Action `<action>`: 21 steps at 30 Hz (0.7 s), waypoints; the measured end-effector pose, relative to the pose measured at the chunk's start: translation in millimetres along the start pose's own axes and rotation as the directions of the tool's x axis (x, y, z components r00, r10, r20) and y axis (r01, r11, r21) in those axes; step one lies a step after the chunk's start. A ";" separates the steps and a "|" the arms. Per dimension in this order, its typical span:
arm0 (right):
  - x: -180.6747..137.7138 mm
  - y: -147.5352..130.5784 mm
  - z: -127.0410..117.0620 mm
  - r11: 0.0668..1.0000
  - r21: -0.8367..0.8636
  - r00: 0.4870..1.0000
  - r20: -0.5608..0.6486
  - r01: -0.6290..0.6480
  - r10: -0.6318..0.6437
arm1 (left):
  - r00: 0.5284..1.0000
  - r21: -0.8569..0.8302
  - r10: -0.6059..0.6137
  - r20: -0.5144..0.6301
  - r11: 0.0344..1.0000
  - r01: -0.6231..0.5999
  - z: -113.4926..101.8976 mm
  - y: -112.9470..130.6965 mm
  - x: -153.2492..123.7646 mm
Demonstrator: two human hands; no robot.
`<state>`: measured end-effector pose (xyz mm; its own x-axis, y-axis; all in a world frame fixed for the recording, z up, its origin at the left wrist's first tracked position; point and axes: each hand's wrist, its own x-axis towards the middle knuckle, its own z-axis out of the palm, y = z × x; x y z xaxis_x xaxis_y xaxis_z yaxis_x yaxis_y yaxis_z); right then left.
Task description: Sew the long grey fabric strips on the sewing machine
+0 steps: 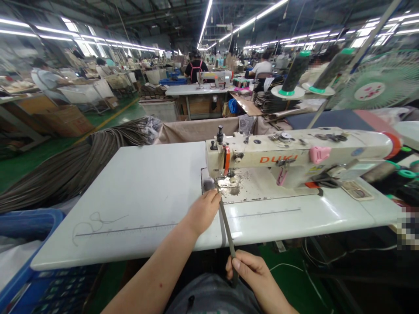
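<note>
Bundle of dark strips (81, 163), far left; left hand (203, 210), fingers drawn together over the white tabletop (157, 179), grip I cannot tell; narrow strip (226, 222), upper end at the sewing machine (294, 150), nearer length seemingly unsewn. Right hand (250, 269), fingers pinched round its lower part.

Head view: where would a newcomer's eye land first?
Probably on the white sewing machine with orange lettering, right of centre on the white table. Next, the grey-brown strip running from the right hand up to the left hand; then the long bundle of dark strips left of the table.
</note>
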<state>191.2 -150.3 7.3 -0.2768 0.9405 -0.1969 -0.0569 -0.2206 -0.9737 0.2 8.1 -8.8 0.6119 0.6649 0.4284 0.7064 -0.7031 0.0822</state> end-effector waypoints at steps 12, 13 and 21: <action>-1.2 -0.1 -0.9 1.000 -0.006 1.000 0.017 0.003 -0.003 | 0.999 -0.029 -0.037 0.006 0.999 0.037 1.8 -1.9 3.8; -1.1 -0.3 -0.7 1.000 -0.003 1.000 0.022 0.005 -0.004 | 0.999 -0.024 -0.035 0.010 0.999 0.035 1.6 -1.7 4.0; -1.4 -0.1 -0.1 0.999 0.013 0.996 0.084 0.042 -0.043 | 0.999 0.000 -0.038 -0.022 0.999 0.038 2.7 -1.2 2.1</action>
<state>191.7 -151.6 7.7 -0.3533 0.9242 -0.1449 -0.0807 -0.1844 -0.9795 1.6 11.0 -10.5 0.5770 0.6853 0.4443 0.7290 -0.6775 0.0982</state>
